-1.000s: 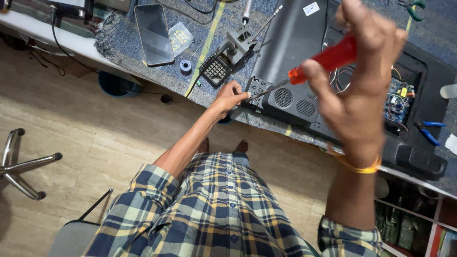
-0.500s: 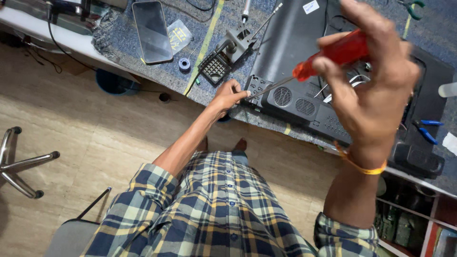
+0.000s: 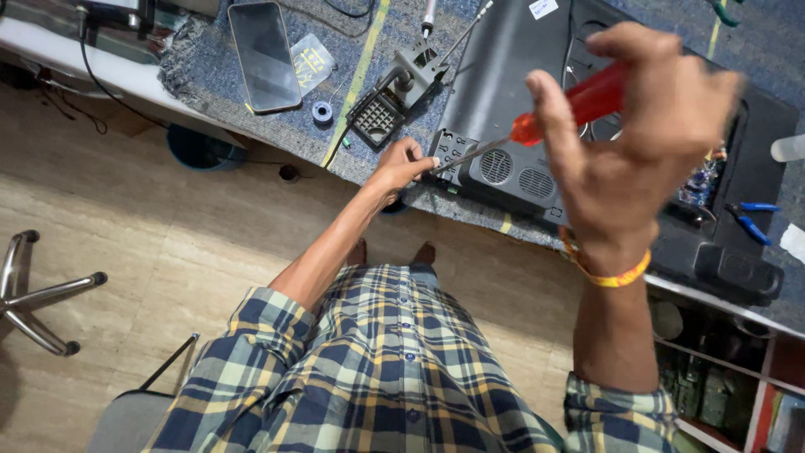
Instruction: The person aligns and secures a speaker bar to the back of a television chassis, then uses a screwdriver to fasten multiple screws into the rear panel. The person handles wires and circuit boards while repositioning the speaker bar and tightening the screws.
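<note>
My right hand [image 3: 641, 134] is raised close to the camera and grips a screwdriver with a red translucent handle [image 3: 579, 105]. Its metal shaft runs down-left to the corner of a large black electronic housing [image 3: 503, 92] lying on the bench. My left hand [image 3: 404, 165] rests at that same corner, fingers pinched around the shaft's tip. An orange-yellow band circles my right wrist.
A phone [image 3: 264, 54] lies face up on the blue mat, with a small solder spool [image 3: 322, 111] and a black soldering-iron stand [image 3: 394, 96] beside it. Blue-handled pliers [image 3: 750, 220] and an exposed circuit board [image 3: 700, 180] sit at right. A chair base [image 3: 38, 294] stands on the floor at left.
My right hand has shifted slightly right and turned on the screwdriver handle. The left hand stays at the housing's corner.
</note>
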`<state>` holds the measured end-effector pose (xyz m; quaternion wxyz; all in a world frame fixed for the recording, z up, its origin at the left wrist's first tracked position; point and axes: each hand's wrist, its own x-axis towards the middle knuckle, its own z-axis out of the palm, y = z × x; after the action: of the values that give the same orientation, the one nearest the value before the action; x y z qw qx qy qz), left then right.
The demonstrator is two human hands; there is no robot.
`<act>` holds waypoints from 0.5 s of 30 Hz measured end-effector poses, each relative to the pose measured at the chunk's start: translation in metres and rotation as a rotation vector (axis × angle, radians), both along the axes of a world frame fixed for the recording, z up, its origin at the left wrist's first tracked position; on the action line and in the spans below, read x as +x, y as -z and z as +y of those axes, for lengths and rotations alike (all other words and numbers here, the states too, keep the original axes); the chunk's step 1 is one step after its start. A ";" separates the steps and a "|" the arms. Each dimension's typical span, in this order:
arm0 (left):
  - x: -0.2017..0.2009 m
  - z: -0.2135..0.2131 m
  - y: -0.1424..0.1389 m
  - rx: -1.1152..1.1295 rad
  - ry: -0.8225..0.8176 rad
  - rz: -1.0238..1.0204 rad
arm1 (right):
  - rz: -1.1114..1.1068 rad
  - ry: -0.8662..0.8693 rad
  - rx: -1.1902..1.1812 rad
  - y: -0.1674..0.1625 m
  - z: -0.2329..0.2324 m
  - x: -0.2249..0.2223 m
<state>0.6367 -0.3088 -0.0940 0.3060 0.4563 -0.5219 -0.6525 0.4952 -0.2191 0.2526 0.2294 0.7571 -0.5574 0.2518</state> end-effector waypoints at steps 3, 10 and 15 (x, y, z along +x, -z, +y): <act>-0.001 0.001 0.001 0.006 -0.029 0.056 | -0.164 -0.031 0.102 -0.009 -0.001 0.004; -0.001 0.000 0.000 -0.003 -0.018 0.002 | 0.106 0.126 -0.011 -0.020 0.003 0.012; -0.001 0.001 0.000 0.007 -0.037 0.056 | -0.451 -0.238 0.342 -0.032 0.002 0.017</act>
<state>0.6357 -0.3075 -0.0943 0.3310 0.4485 -0.5023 -0.6611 0.5118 -0.2176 0.2850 -0.0619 0.7697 -0.5362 0.3410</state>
